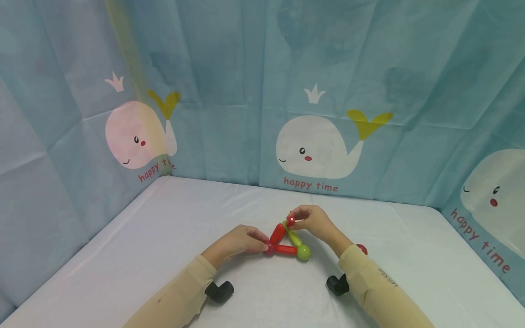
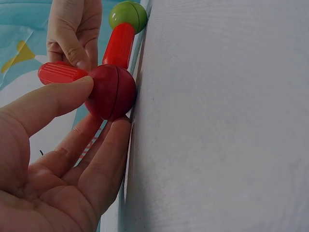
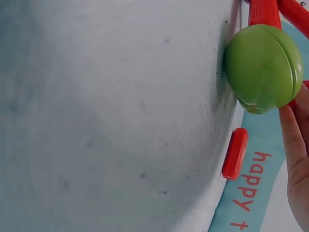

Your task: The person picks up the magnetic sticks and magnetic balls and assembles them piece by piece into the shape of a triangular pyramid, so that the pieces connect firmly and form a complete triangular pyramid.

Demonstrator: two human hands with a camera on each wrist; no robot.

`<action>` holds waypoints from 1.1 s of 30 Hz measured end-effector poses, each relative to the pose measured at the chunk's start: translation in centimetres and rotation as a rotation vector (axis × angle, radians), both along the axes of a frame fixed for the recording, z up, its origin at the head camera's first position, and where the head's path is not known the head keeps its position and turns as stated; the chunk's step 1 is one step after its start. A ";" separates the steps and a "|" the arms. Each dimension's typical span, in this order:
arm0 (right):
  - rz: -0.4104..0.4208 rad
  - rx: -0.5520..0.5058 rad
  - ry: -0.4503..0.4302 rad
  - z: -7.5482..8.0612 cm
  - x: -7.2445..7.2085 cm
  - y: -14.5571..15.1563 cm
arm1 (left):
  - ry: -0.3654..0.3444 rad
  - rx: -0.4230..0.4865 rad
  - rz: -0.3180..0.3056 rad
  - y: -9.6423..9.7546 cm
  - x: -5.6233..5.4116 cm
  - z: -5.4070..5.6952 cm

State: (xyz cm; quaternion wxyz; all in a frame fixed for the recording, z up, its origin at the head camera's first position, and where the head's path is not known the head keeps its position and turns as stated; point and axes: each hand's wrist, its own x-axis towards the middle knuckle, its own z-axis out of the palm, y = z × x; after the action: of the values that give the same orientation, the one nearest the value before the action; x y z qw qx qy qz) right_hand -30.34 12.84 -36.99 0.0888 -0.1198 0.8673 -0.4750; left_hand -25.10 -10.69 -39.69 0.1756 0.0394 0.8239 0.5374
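Red and green balls joined by short rods form a small triangle on the white table. At its left corner my left hand (image 1: pixel 241 240) holds a red ball (image 2: pixel 112 92), thumb on one side and fingertips beneath. A red rod (image 1: pixel 286 249) runs from that ball to a green ball (image 1: pixel 303 252) at the near right corner. Another red rod (image 1: pixel 277 233) and a yellow-green rod (image 1: pixel 294 238) lead to the far corner, where a second green ball (image 1: pixel 285 223) is partly covered. There my right hand (image 1: pixel 315 222) pinches a short red rod (image 1: pixel 290 221), its end facing the head camera.
A red piece (image 1: pixel 362 248) shows partly behind the right sleeve. In the right wrist view a loose red rod (image 3: pixel 235 153) lies on the table. Black curved pieces (image 1: pixel 220 292) stick out at both forearms. A blue whale-print curtain (image 1: pixel 229 136) borders the table.
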 end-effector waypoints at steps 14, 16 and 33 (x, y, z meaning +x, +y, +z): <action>-0.039 0.021 0.001 0.6 -0.9 1.8 | 0.005 -0.033 0.010 0.2 0.2 0.1; -0.059 0.020 -0.001 0.6 -1.0 2.0 | 0.006 -0.037 0.008 0.2 0.2 0.1; -0.150 0.084 -0.026 0.6 -3.0 2.7 | 0.010 -0.037 0.017 0.1 0.3 0.0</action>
State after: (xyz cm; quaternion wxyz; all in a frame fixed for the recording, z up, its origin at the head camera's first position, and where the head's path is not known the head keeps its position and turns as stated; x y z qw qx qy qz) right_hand -33.35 15.59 -36.41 0.0694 -0.0444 0.8917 -0.4450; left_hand -24.81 -10.55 -39.69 0.1676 0.0319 0.8349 0.5232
